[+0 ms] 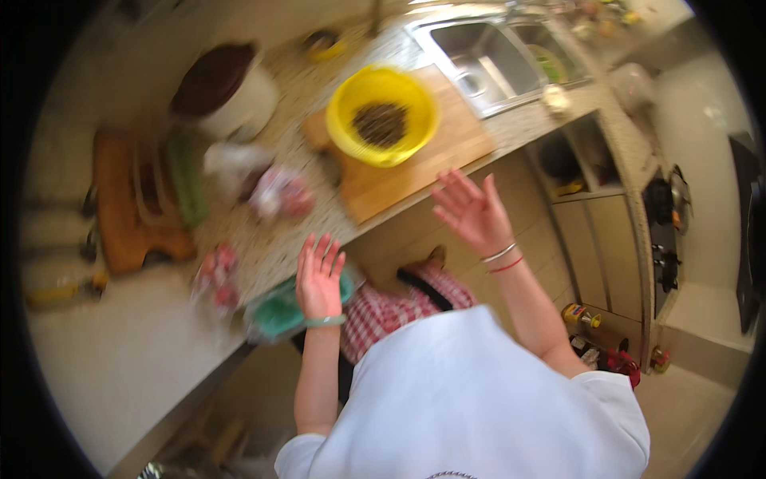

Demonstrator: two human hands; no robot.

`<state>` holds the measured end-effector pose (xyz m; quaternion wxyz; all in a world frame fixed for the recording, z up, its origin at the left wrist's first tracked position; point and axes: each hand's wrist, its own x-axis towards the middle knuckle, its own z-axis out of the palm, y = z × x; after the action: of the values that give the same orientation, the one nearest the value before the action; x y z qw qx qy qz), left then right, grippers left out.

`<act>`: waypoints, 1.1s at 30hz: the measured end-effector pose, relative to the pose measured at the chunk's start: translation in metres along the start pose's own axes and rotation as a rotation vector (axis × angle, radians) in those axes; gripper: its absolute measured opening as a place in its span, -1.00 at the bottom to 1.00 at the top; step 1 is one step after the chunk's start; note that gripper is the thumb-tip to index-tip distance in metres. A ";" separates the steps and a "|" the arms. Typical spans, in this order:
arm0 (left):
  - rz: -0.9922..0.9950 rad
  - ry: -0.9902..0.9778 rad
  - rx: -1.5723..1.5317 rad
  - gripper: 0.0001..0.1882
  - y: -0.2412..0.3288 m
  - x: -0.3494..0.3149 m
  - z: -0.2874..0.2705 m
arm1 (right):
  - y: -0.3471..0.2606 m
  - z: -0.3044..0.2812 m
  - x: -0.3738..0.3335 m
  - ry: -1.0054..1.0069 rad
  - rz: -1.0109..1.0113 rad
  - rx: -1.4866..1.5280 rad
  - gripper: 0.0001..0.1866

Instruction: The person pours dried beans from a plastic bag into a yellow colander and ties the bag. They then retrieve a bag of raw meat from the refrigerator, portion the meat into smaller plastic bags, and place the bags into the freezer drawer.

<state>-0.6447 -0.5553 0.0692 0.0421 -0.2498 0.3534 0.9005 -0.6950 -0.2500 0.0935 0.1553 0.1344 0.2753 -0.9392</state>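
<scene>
Both of my hands are raised in front of me, palms up and bare. My left hand [320,286], with a pale green bangle at the wrist, has its fingers spread above a teal plastic bin [281,310]. My right hand [475,214], wearing a silver bangle and a red string, is held open just off the counter's front edge. Beyond it, a yellow basket [420,132] rests on a wooden cutting board [471,144]. Small dark brown pieces [381,124] lie in the basket's bottom; their kind is too blurred to tell. Neither hand touches anything.
A double steel sink [479,60] is set in the counter at the back right. Bags of reddish food [283,194], a white container with a brown lid [239,96] and a second wooden board [128,231] stand left. A gas stove [664,239] lies right, bottles [580,315] on the floor.
</scene>
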 end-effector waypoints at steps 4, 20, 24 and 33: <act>-0.130 -0.039 0.038 -0.58 -0.069 0.005 0.107 | -0.087 -0.056 -0.027 0.097 -0.127 0.016 -0.39; -0.555 -0.232 0.110 -0.42 -0.269 0.082 0.344 | -0.322 -0.225 0.061 0.519 -0.346 -0.712 -0.23; -0.609 -0.177 0.086 -0.41 -0.300 0.117 0.379 | -0.381 -0.291 0.124 0.723 -0.541 -1.597 -0.18; -0.581 -0.168 0.162 -0.36 -0.342 0.190 0.450 | -0.393 -0.348 0.183 0.655 -0.507 -1.849 -0.62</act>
<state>-0.9129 -0.0230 0.0495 0.3467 -0.2608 0.3330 0.8372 -0.9483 0.2192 -0.0640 -0.0888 0.1501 0.9440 -0.2800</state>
